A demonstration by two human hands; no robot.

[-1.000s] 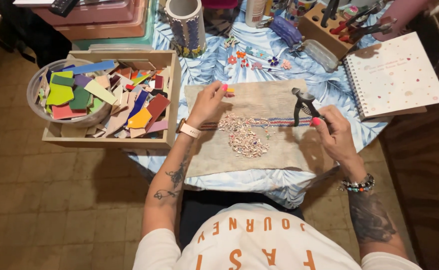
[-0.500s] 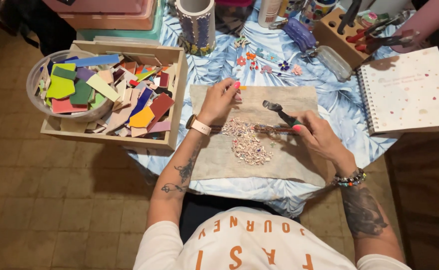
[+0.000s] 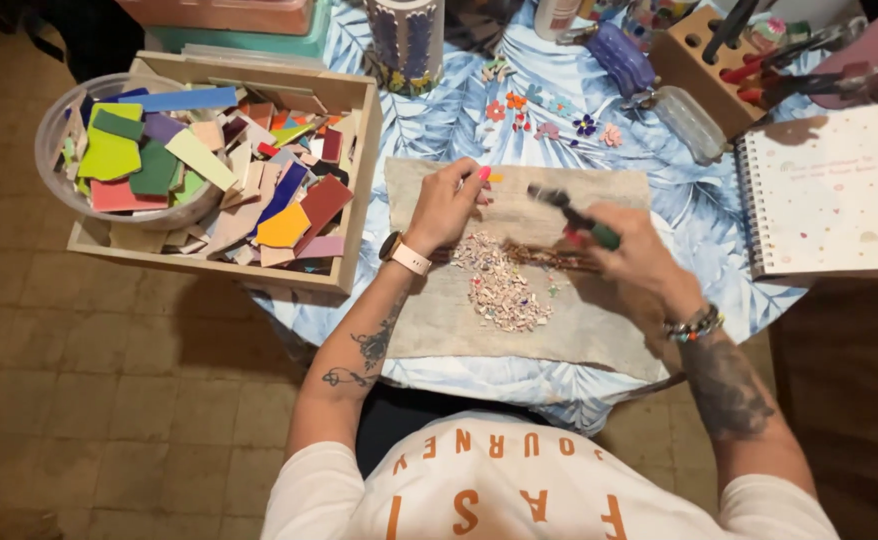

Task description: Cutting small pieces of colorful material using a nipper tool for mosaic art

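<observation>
brown tile floor (image 3: 109, 420) — dim, warm light. round table (image 3: 439, 130) under a blue leaf-print cloth; dark wood (image 3: 859, 400) at right edge.

right hand (image 3: 639, 255) swung nippers (image 3: 571, 215) leftward, seemingly nearer left hand (image 3: 449, 205)

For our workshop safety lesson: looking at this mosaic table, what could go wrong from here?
1. The left hand pinches a small piece right beside the nippers in the right hand; fingers could get nicked.
2. The pile of chips on the cloth looks sharp; a bare wrist might be cut.
3. The wooden box of tile offcuts sits near the table's edge and could tip.
</observation>
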